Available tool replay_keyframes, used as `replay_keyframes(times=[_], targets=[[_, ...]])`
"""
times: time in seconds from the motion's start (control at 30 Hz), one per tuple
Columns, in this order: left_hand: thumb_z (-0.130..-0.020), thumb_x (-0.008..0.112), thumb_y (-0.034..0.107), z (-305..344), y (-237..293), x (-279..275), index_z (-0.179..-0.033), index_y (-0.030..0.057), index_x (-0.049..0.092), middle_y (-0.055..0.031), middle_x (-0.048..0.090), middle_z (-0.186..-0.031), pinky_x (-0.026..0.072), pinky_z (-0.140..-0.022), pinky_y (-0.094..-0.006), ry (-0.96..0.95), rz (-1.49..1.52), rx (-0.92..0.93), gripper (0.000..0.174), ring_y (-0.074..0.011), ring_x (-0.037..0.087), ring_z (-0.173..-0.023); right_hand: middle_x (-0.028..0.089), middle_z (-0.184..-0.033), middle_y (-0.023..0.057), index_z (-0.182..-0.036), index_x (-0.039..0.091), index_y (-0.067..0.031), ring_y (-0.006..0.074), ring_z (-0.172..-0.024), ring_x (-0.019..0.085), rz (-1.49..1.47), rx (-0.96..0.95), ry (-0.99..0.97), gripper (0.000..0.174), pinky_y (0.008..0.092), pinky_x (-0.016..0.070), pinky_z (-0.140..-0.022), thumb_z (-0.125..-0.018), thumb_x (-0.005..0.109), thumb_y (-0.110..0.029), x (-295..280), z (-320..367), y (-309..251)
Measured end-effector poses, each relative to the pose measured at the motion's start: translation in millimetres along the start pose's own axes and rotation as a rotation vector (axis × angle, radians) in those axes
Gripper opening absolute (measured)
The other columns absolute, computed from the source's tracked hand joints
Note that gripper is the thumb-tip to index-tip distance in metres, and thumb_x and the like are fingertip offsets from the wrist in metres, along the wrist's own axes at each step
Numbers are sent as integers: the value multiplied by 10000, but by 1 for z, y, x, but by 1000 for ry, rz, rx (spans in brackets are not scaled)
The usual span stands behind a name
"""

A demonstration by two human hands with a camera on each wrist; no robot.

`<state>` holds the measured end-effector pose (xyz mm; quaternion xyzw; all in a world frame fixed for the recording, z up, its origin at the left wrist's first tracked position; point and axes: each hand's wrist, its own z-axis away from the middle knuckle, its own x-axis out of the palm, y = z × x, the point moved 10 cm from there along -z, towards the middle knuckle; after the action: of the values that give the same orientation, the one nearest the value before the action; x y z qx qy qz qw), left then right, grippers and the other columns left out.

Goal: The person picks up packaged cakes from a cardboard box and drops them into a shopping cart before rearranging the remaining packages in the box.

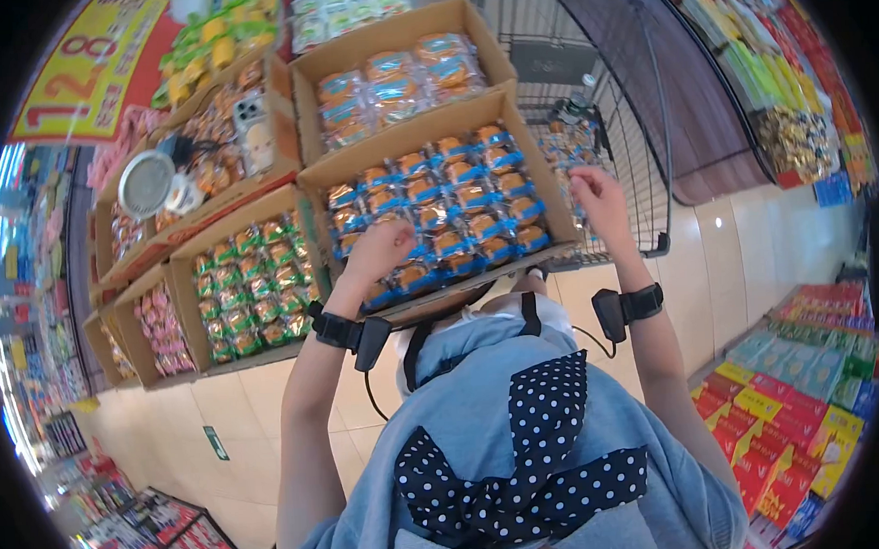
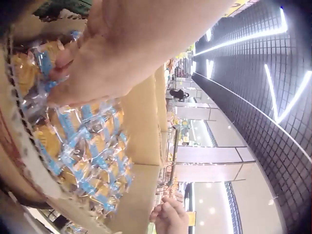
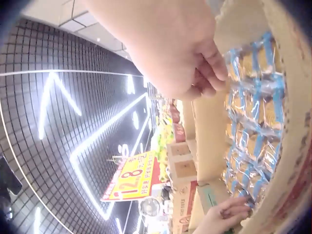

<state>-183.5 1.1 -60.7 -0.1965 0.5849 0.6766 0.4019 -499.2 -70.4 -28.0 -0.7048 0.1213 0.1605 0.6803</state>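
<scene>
Small wrapped cakes [image 1: 471, 196] with blue bands fill an open cardboard box in rows. My left hand [image 1: 381, 249] is low over the box's left part, its fingers bent. In the left wrist view, the fingertips of that hand pinch the clear wrapper of a blue-banded cake [image 2: 45, 62] close to the cardboard wall. My right hand [image 1: 602, 206] hovers by the right wall of the same box [image 1: 543, 189]. Its fingers are loosely curled with nothing visible in them, as the right wrist view also shows.
A shopping cart [image 1: 649, 161] holding some goods stands to the right of the box. Behind lies a box of larger packaged cakes [image 1: 391, 78]. Green-wrapped cakes [image 1: 256, 281] fill a box to the left. Farther left, a phone [image 1: 254, 136] and a round metal dish [image 1: 146, 185] rest on goods.
</scene>
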Motion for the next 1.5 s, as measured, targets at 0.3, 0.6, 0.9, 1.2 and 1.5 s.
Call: replay_keyframes(times=[0.3,0.6,0.9,1.2,1.5], targets=[[-801,568,186,-101,175,42,-875,11,597,-101,613,-790,457,-627,-293,-61,173,211,192,-207,586,-691,553,-695,30,-971,564,-7,86,-639,530,-2,187,102,179,222,429,-579,-809,533,-79,-106,-24,101],[-785,558,242,-211,264,165,-986,58,561,-100,611,-830,461,-653,-352,-355,4,272,273,-267,590,-767,573,-760,85,-1044,533,-22,156,-691,561,54,380,-39,295,275,451,-627,-758,547,-91,-148,-48,216],[-758,570,250,-249,155,344,-984,-6,542,-181,594,-903,462,-677,-385,-642,-22,-120,342,-286,599,-778,597,-938,142,-1105,519,-44,251,-869,582,41,528,-322,370,323,454,-749,-765,564,-182,-101,-28,321],[-723,590,210,-257,79,368,-1064,67,534,-147,433,-1186,414,-849,-415,-647,-330,-438,375,-325,410,-1128,579,-974,187,-1173,471,-7,253,-871,580,-186,536,-594,493,325,450,-742,-711,568,-148,-10,-28,369],[-690,592,58,-308,51,409,-1192,59,399,-159,330,-1294,319,-949,-437,-346,-626,-31,538,-339,275,-1232,585,-889,97,-1243,417,-65,145,-770,547,-261,694,-741,520,268,443,-697,-745,549,-138,21,-28,409]])
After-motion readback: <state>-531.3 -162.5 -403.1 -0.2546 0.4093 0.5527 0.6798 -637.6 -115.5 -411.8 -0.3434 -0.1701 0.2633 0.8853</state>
